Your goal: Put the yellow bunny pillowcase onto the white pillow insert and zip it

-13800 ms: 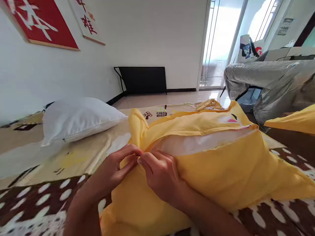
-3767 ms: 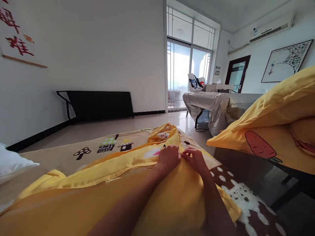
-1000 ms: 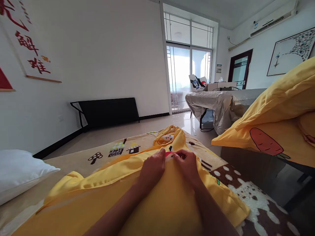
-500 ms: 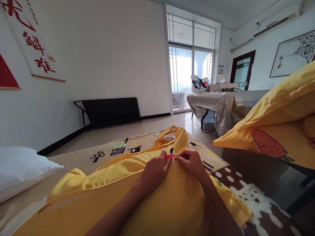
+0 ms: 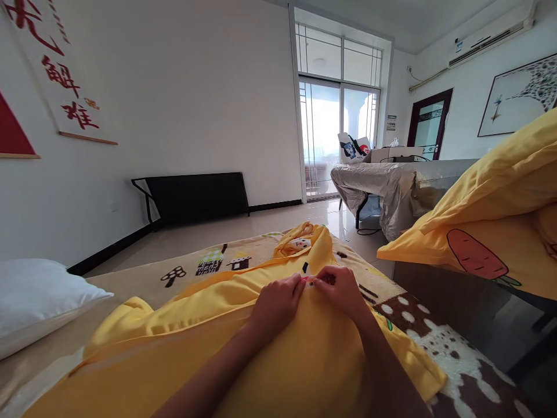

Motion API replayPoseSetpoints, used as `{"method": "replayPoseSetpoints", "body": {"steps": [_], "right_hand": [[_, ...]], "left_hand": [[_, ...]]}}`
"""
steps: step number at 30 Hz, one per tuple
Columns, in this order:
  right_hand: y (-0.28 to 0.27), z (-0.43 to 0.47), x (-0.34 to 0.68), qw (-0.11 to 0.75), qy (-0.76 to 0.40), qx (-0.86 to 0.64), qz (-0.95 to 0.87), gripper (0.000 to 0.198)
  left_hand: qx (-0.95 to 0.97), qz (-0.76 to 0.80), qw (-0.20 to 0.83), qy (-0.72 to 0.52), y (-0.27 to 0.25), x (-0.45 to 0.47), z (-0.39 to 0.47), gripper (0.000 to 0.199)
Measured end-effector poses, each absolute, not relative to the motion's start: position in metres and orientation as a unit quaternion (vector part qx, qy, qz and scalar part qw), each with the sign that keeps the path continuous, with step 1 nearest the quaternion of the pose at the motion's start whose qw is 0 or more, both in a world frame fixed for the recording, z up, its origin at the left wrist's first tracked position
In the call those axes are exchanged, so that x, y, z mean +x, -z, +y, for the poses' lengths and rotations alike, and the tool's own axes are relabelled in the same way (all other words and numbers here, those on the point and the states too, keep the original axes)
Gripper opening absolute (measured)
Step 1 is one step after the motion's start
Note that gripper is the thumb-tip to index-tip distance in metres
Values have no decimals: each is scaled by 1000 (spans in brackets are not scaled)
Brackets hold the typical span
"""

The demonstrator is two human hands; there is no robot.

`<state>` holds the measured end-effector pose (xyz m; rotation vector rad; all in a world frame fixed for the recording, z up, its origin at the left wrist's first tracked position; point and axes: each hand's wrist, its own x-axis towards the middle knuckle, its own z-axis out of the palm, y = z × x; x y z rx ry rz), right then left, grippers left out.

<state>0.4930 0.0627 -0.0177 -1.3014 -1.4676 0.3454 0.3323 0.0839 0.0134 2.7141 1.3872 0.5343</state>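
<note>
Yellow cloth (image 5: pixel 313 348), apparently a cover, is spread in front of me, with a white printed face (image 5: pixel 300 244) near its far end. My left hand (image 5: pixel 278 302) is closed on a small slim pink object (image 5: pixel 307 279), mostly hidden by its fingers. Facing it, my right hand (image 5: pixel 337 290) pinches close to the pink object's end, its fingertips almost touching the left thumb. What lies within the right pinch is too small to make out. Just beyond the fingers, a short black mark (image 5: pixel 305 267) shows on the cloth.
Beneath lies a patterned beige and brown blanket (image 5: pixel 439 331). A white pillow (image 5: pixel 39 307) sits at left. Yellow cloth with a carrot print (image 5: pixel 476 254) rises at right. Farther back are a folded black frame (image 5: pixel 198 197) and a plastic-covered table (image 5: pixel 378 177).
My left hand has shifted slightly right and down, toward the right fingertips, covering more of the pink object. The right hand stays almost in place.
</note>
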Motion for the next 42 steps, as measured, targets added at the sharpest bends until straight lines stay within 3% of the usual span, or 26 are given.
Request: {"method": "replayPoseSetpoints", "body": {"steps": [9,22,29,33,39,42], "right_hand": [[22,70,525,533,-131,-609,-573,13],[35,75,536,449,-20,-688,-570,10],[36,77,534,447,17,-700,-557,10],[38,78,541,482,-25,-674,-560,12],[38,76,557,586,-236,-527,-568,28],[37,73,562,599,-254,-505,-567,29]], "left_hand": [[871,457,27,-178,-11,332,82,37],[875,454,20,-167,-11,333,82,37],[880,446,7,-163,-5,334,82,40],[879,448,11,-165,-5,335,83,39],[871,458,31,-176,-6,332,84,38],[870,460,23,-176,-3,331,85,38]]}}
